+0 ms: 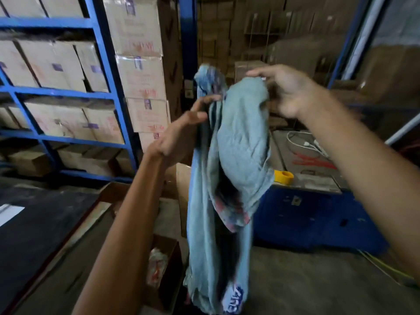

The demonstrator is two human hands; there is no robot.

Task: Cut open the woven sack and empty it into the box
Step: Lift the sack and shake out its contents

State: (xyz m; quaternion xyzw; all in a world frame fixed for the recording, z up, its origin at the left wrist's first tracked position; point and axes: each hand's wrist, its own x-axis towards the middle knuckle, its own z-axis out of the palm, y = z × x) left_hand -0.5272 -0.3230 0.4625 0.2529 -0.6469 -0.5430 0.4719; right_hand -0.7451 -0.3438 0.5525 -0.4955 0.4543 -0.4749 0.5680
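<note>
The woven sack (229, 155) hung limp and slack in the air, held up by its top, its lower end dangling just above and beside the open cardboard box (169, 244) on the floor. It looked flat and hollow, with no bulge of contents, so by my reading the cutting and most of the tipping were done. Pale packets (156, 267) lay inside the box, near its right wall.

The right hand (287, 92) gripped the sack's upper edge, fingers curled over the cloth. The left hand (179, 133) reached to a fold lower down with its fingers nearly straight. Motion blur hid whether it pinched the fabric or only touched it.

What seemed left was a last shake to free any stragglers, then putting the empty sack aside. A yellow tape roll (284, 177) sat on the blue machine (313, 219) behind.
</note>
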